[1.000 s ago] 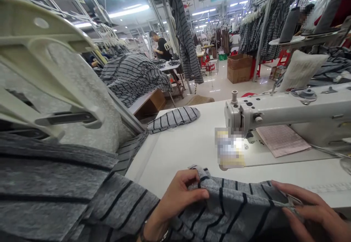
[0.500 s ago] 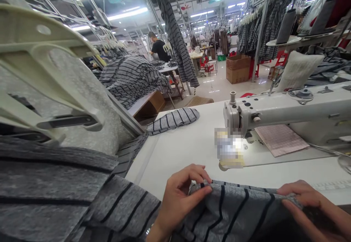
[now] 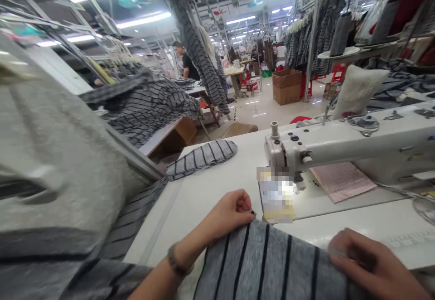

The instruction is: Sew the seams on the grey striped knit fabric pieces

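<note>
A grey fabric piece with black stripes [image 3: 268, 259] hangs at the table's near edge between my two hands. My left hand [image 3: 234, 211] pinches its upper left corner, just short of the sewing machine's plate. At the right, my right hand [image 3: 367, 259] is curled closed on the fabric's right end, slightly blurred. The white sewing machine [image 3: 326, 141] stands beyond, its lamp lit at the needle area. On the table's far left lies a small striped piece [image 3: 204, 158]. A pink folded cloth [image 3: 341, 181] rests under the machine arm.
More striped fabric [image 3: 132, 218] drapes over the table's left edge. A pale cloth-covered mass and a metal post [image 3: 132, 146] stand at the left. Thread cones [image 3: 340, 32] and a white cushion [image 3: 360, 89] sit behind the machine. Across the aisle, a person [image 3: 186, 64] stands near piled fabric.
My left hand has moved forward toward the machine, drawing the fabric's corner with it and spreading the piece flatter. The pale plastic hanger at the left has mostly left view as the camera turned.
</note>
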Available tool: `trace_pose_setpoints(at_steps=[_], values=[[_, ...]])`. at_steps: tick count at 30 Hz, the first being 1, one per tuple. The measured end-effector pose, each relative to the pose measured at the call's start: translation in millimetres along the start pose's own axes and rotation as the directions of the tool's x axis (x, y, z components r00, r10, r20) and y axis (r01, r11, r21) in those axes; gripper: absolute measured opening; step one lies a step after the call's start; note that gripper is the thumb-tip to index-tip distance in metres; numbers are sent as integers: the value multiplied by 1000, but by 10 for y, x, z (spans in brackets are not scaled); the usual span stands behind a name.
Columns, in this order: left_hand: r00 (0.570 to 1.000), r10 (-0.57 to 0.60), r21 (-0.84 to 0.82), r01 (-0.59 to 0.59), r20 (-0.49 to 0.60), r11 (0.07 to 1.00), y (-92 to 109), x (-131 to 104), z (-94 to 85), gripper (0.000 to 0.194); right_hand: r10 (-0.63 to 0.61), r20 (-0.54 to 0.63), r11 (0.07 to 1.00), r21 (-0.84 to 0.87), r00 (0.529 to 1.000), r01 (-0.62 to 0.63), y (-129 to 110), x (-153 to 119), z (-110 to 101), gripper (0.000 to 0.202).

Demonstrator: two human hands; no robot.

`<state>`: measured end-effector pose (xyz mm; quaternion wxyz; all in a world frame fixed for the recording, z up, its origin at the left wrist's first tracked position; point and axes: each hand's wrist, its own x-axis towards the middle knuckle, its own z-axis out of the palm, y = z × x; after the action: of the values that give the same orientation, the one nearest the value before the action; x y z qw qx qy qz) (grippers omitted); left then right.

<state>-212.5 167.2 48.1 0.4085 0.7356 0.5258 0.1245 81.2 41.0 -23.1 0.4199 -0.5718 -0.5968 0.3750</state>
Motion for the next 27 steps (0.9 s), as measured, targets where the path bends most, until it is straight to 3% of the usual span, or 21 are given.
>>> trace_pose_setpoints(at_steps=[3,5,8,11,13,17,20,27], values=[[994,104,154,-102,-11,983,-176,498,317,7,-4,-27,986,-169,1000,-1,95,144,53,31],[980,197,223,-192,-4,956,-252,604,446,11,-52,-9,963,-266,999,48,163,191,72,26],[941,338,335,-321,7,886,-327,507,518,23,-98,50,930,-351,994,109,225,284,29,23],[845,535,606,-434,17,667,-387,334,632,30,-129,92,902,-402,987,155,250,519,-139,22],[802,597,735,-409,8,540,-409,272,775,36,-134,121,864,-471,984,176,264,755,-314,20],[811,581,764,-332,-68,553,-347,318,1059,48,-77,160,676,-717,984,169,284,1253,-653,11],[823,563,767,-317,-69,558,-251,425,1134,53,-27,133,539,-833,991,127,304,1499,-750,10],[797,588,740,-312,-138,596,-326,623,1124,39,-113,110,445,-883,987,150,488,1616,-720,24]])
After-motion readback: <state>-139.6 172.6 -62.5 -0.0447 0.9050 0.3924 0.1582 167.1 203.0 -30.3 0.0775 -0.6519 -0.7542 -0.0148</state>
